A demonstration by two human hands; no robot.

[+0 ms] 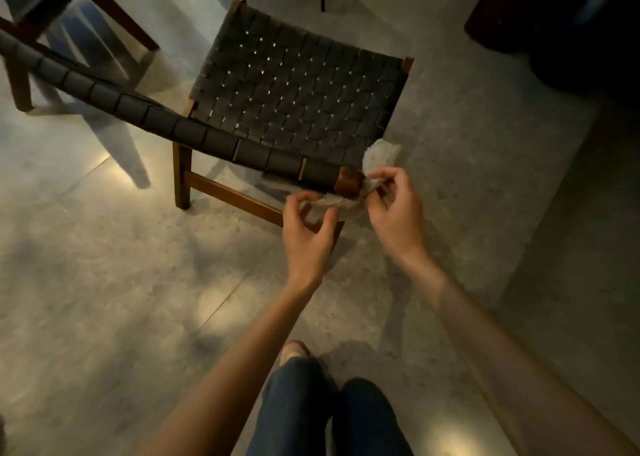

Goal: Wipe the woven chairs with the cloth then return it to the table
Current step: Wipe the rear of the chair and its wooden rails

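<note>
Cloth point(379, 157): white, fluffy, crumpled; draped round wooden end point(349, 185) of top back rail of woven chair point(298, 88), one lobe above rail, rest hanging below. Chair: dark woven straps, brown wood frame.

Left hand point(308, 237): below rail, fingers curled, pinching cloth's lower edge. Right hand point(398, 220): just beside rail end, thumb and forefinger pinching cloth. Both forearms bare.

Around: second wood-framed piece point(52, 12) upper left, blurred. Dark furniture point(554, 22) upper right. Jeans-clad legs point(294, 403) at bottom. Grey stone floor point(104, 265). Rail end hides middle of cloth.

The cloth point(380, 156) is partly hidden behind the chair rail point(349, 182). The second chair point(117, 19) is blurred and cut off.
</note>
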